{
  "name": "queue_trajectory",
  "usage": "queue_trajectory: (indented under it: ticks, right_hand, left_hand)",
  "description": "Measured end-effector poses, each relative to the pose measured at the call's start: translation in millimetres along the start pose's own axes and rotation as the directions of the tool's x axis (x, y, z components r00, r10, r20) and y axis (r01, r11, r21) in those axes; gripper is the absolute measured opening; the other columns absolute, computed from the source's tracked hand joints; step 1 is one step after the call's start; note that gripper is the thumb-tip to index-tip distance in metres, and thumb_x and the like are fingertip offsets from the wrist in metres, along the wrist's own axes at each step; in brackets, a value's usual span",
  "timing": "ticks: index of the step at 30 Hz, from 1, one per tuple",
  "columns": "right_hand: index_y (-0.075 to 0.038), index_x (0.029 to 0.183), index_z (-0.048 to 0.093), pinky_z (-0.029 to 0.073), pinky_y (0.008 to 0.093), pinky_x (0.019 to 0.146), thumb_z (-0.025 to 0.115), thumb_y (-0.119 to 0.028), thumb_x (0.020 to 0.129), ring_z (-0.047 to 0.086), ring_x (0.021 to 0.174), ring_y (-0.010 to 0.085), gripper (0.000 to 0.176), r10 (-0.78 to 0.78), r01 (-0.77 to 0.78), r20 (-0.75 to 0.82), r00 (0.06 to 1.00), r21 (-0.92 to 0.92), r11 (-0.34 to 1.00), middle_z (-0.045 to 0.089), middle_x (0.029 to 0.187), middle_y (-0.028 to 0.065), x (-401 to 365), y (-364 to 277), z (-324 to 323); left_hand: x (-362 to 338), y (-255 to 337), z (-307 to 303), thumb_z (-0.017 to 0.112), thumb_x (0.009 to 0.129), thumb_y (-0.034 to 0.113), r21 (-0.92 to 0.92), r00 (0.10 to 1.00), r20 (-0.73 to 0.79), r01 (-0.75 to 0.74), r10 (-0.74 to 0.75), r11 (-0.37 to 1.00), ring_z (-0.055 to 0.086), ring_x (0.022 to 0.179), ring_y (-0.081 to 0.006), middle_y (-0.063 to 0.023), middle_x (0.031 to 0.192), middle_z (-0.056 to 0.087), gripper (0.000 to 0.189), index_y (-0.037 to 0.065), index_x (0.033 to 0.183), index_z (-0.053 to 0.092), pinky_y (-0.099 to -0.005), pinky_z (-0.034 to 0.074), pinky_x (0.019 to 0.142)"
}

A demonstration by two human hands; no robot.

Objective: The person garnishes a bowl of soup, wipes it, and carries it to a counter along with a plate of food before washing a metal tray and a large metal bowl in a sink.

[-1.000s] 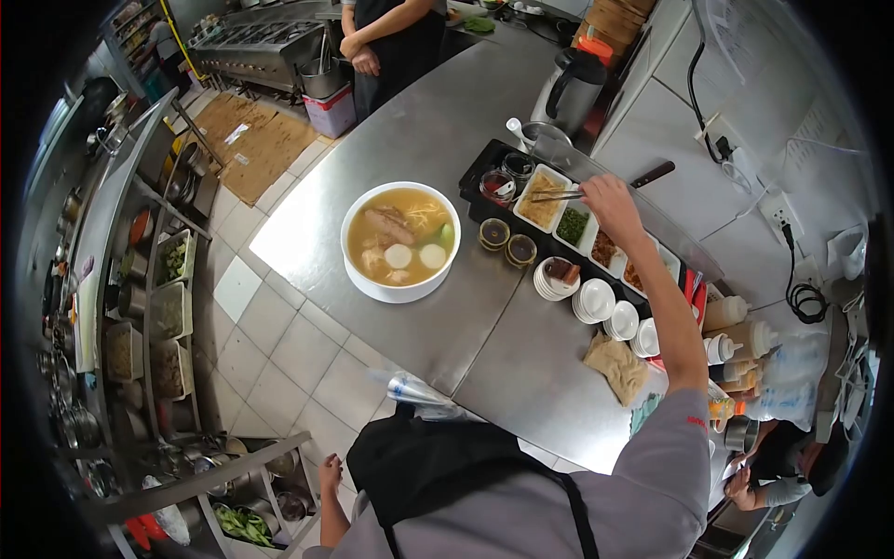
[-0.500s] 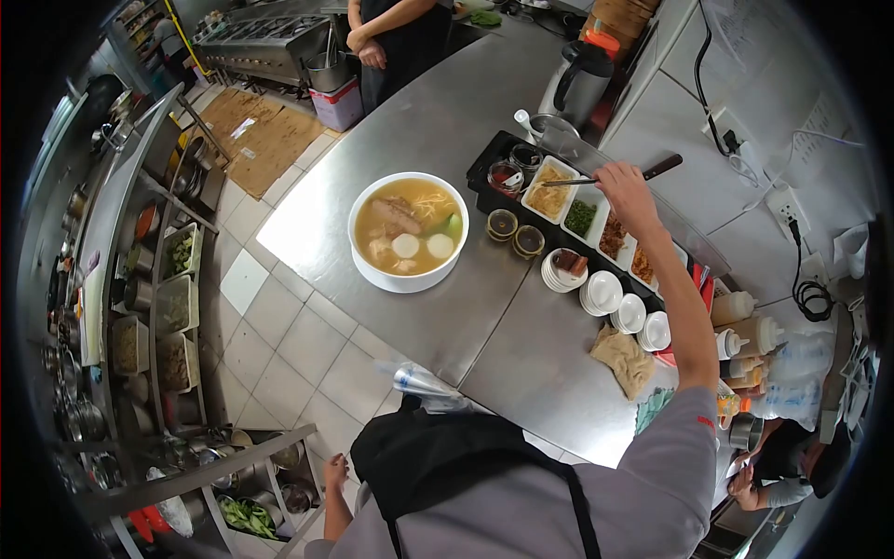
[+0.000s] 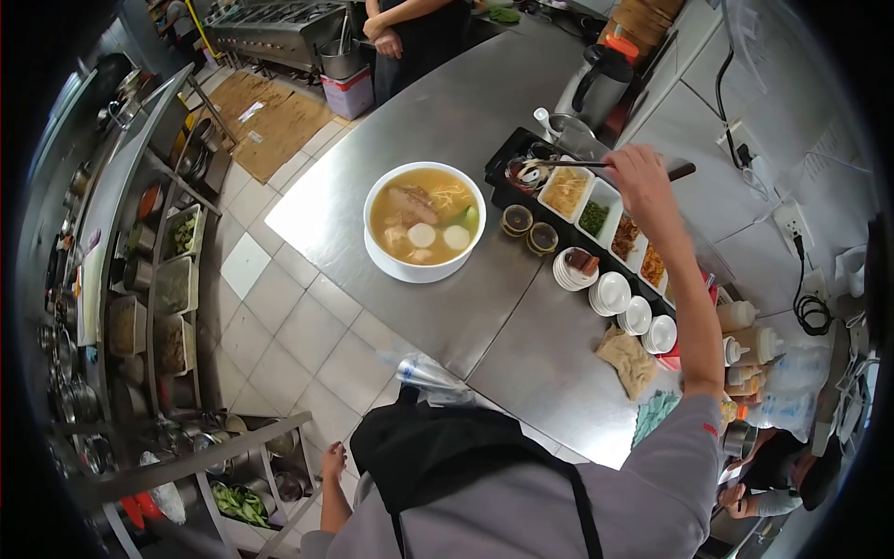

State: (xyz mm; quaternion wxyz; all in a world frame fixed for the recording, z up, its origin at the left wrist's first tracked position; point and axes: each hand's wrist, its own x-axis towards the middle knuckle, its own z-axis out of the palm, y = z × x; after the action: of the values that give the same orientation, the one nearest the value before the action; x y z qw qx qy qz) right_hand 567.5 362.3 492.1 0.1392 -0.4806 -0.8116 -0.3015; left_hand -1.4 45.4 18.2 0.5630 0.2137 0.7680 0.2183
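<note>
My right hand (image 3: 643, 182) grips a long, slim metal utensil (image 3: 582, 165) with a dark handle end. Its tip, with something pale at it, is over the dark containers at the far end of the black condiment tray (image 3: 500, 196). Just below the utensil sits a white tub of pale yellow shreds (image 3: 564, 192). Chopped greens (image 3: 593, 219) and reddish toppings (image 3: 626, 238) fill tubs beside it. A white bowl of soup (image 3: 424, 219), with meat slices and round white pieces, stands on a plate. My left hand (image 3: 332, 461) hangs low by my side, fingers curled, nothing visible in it.
Two small dark sauce cups (image 3: 529, 228) and stacked white dishes (image 3: 610, 293) line the tray's front. A tan cloth (image 3: 627, 361) lies nearby. A steel jug (image 3: 593, 88) stands behind. Another person's hands (image 3: 386, 42) show across the steel counter (image 3: 494, 93). Shelves stand at left.
My right hand has moved the utensil leftward, from the pale shreds to the dark containers at the tray's far end. The view has shifted slightly. My left hand stays low.
</note>
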Motion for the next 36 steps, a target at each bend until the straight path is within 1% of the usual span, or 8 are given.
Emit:
queue_trajectory:
  ticks: [4,7,11,15,19,23,28,36]
  right_hand:
    - [-0.006,0.086,0.051,0.037,0.0334,0.072,0.057,-0.012,0.074,0.047,0.083,0.0216,0.014,-0.123,0.137,-0.095,0.988,0.159,0.978,0.049,0.083,0.0056,28,-44,16]
    - [-0.006,0.082,0.051,0.038,0.0322,0.072,0.055,-0.010,0.071,0.047,0.081,0.0208,0.012,-0.184,0.187,-0.036,0.982,0.224,0.956,0.047,0.079,0.0060,46,-77,38]
    - [-0.007,0.075,0.049,0.039,0.0310,0.071,0.053,-0.008,0.068,0.047,0.081,0.0209,0.008,-0.259,0.253,0.084,0.962,0.075,0.965,0.046,0.077,0.0060,57,-105,68]
    - [-0.008,0.075,0.050,0.039,0.0311,0.071,0.055,-0.011,0.068,0.047,0.081,0.0210,0.009,-0.180,0.171,0.044,0.983,0.156,0.973,0.047,0.077,0.0059,58,-83,50]
    - [-0.008,0.083,0.050,0.038,0.0334,0.072,0.057,-0.017,0.071,0.049,0.083,0.0229,0.016,-0.032,0.039,0.135,0.990,-0.052,0.998,0.051,0.082,0.0063,33,-33,12]
    - [-0.009,0.083,0.051,0.038,0.0335,0.073,0.056,-0.015,0.072,0.049,0.083,0.0218,0.014,0.033,-0.017,0.138,0.990,-0.114,0.993,0.051,0.081,0.0053,-3,16,15]
    - [-0.009,0.081,0.052,0.037,0.0327,0.077,0.051,-0.008,0.070,0.048,0.084,0.0193,0.011,-0.074,0.118,0.307,0.949,-0.125,0.985,0.050,0.078,0.0030,-28,32,33]
    - [-0.011,0.080,0.052,0.037,0.0324,0.083,0.051,-0.004,0.068,0.048,0.086,0.0178,0.014,-0.192,0.212,0.288,0.938,-0.041,0.976,0.049,0.079,0.0020,-23,31,49]
  left_hand:
    - [1,2,4,0.051,0.084,0.021,-0.041,0.999,-0.014,0.044,-0.044,0.998,0.052,0.061,-0.0094,-0.0007,0.078,0.057,0.028,0.009,0.109,0.054,-0.0232,0.039,0.046]
    - [-2,1,4,0.051,0.084,0.019,-0.051,0.998,-0.033,0.054,-0.056,0.997,0.052,0.059,-0.0095,-0.0009,0.076,0.057,0.027,0.007,0.108,0.054,-0.0228,0.039,0.045]
    - [-9,-2,6,0.051,0.083,0.020,-0.005,0.996,-0.052,0.074,-0.074,0.997,0.051,0.058,-0.0100,-0.0018,0.075,0.056,0.027,0.005,0.106,0.055,-0.0224,0.038,0.044]
    - [-15,-6,7,0.051,0.084,0.021,-0.019,0.993,-0.071,0.092,-0.093,0.996,0.051,0.058,-0.0105,-0.0022,0.073,0.055,0.027,0.005,0.105,0.055,-0.0227,0.037,0.044]
    - [-12,-10,8,0.050,0.084,0.022,-0.056,0.990,-0.035,0.133,-0.135,0.989,0.050,0.059,-0.0106,-0.0013,0.072,0.054,0.027,0.006,0.105,0.055,-0.0236,0.037,0.044]
    - [-4,-14,12,0.050,0.084,0.023,-0.121,0.995,0.002,0.104,-0.104,0.987,0.049,0.059,-0.0102,-0.0007,0.073,0.054,0.027,0.007,0.105,0.055,-0.0234,0.037,0.045]
    - [6,-6,9,0.050,0.085,0.023,-0.097,0.997,0.038,0.065,-0.062,0.993,0.049,0.059,-0.0091,-0.0004,0.076,0.054,0.029,0.008,0.108,0.053,-0.0222,0.037,0.046]
    - [4,15,5,0.051,0.084,0.022,-0.027,1.000,0.003,0.018,-0.018,0.999,0.050,0.059,-0.0086,-0.0013,0.076,0.054,0.030,0.007,0.109,0.052,-0.0219,0.038,0.044]
